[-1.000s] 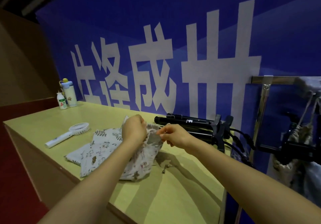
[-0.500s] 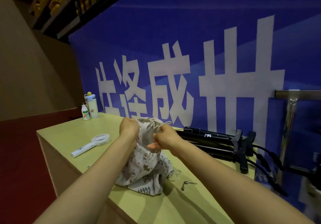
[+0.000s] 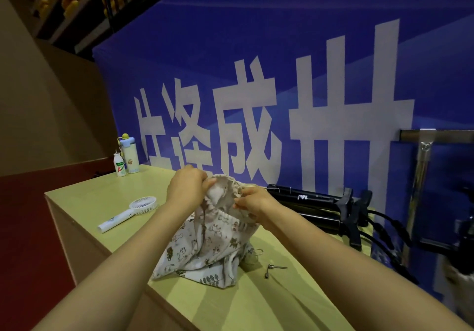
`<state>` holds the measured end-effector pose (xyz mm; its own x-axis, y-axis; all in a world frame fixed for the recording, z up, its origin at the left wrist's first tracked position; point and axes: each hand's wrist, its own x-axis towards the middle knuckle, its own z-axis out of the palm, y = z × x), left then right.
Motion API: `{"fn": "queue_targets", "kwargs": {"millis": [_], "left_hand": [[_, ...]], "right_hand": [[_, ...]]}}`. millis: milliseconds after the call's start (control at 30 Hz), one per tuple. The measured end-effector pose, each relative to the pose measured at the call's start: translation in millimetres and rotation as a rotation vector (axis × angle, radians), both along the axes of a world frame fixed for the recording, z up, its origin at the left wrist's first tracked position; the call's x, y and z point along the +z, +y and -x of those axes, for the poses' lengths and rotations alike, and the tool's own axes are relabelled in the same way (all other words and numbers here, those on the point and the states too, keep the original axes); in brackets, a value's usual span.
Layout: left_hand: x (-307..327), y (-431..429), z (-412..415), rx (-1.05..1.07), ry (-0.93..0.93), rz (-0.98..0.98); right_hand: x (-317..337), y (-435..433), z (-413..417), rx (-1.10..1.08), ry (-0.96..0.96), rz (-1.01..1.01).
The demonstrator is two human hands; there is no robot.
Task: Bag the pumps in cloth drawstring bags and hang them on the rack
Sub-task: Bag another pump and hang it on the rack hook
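On the pale wooden table (image 3: 102, 197) we hold the cloth drawstring bag (image 3: 213, 243) upright, its long axis near vertical, gathered mouth up and printed bottom slumped on the wood. Our left hand (image 3: 187, 189) grips the rim on its left side with curled fingers. Our right hand (image 3: 254, 202) pinches the rim and cord on the other side.

Behind the bag the black pumps (image 3: 307, 202) lie on their sides along the blue banner (image 3: 282, 74). Their long axes run left to right, with bases and hoses at the right end, near the metal rack (image 3: 423, 156).

A white handheld fan (image 3: 128, 215) lies to the left, two bottles (image 3: 125, 161) stand at the far corner, and a small metal fitting (image 3: 275, 269) lies just right of the bag. The bag sits close to the table's near edge, and bare wood shows between it and the fan.
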<state>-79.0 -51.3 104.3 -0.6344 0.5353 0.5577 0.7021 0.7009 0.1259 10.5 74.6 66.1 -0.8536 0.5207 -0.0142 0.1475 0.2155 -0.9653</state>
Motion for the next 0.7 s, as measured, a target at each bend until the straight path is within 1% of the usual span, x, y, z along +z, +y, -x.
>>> {"fn": "queue_targets", "kwargs": {"millis": [67,100,167,233,267,333,367,400,433,500,567,600,700], "left_hand": [[5.8,5.0,-1.0,-0.023,-0.185,-0.005],[6.6,7.2,0.3,-0.057,-0.286,-0.07],[5.3,7.7,-2.3,-0.127,-0.492,-0.31],[2.9,9.9,-4.7,-0.137,-0.673,-0.569],[2.6,12.0,-7.2,-0.135,-0.772,-0.699],[5.9,15.4,-8.8,-0.113,-0.998,-0.936],[7.6,16.2,-9.8,-0.105,-1.085,-1.02],[8.9,18.2,-10.7,-0.096,-1.121,-1.065],[9.1,20.0,-10.4,-0.085,-1.109,-1.053],[7.4,23.3,-9.0,-0.042,-1.018,-0.975],[4.0,28.5,-3.3,-0.024,-0.971,-0.937],[2.5,32.7,-1.5,-0.022,-0.962,-0.917],[-0.9,48.5,2.9,-0.014,-0.944,-0.871]], "right_hand": [[0.9,-2.0,1.3,0.012,0.015,0.006],[1.1,-3.7,2.5,0.012,0.028,0.014],[-1.5,-6.1,7.9,-0.011,0.059,0.049],[-3.4,-10.1,10.8,-0.043,0.093,0.075],[-5.5,-9.7,13.3,-0.062,0.1,0.043],[-7.5,-9.6,17.1,-0.107,0.087,-0.129],[-7.8,-11.1,17.9,-0.117,0.083,-0.216],[-7.2,-11.9,18.5,-0.103,0.084,-0.273],[-6.7,-12.8,18.9,-0.065,0.088,-0.321],[-5.2,-15.9,17.7,0.013,0.101,-0.426],[-6.7,-11.8,14.7,0.016,0.138,-0.5],[-8.4,-5.9,11.3,-0.011,0.169,-0.496],[-15.5,22.8,-1.2,-0.158,0.271,-0.376]]}}
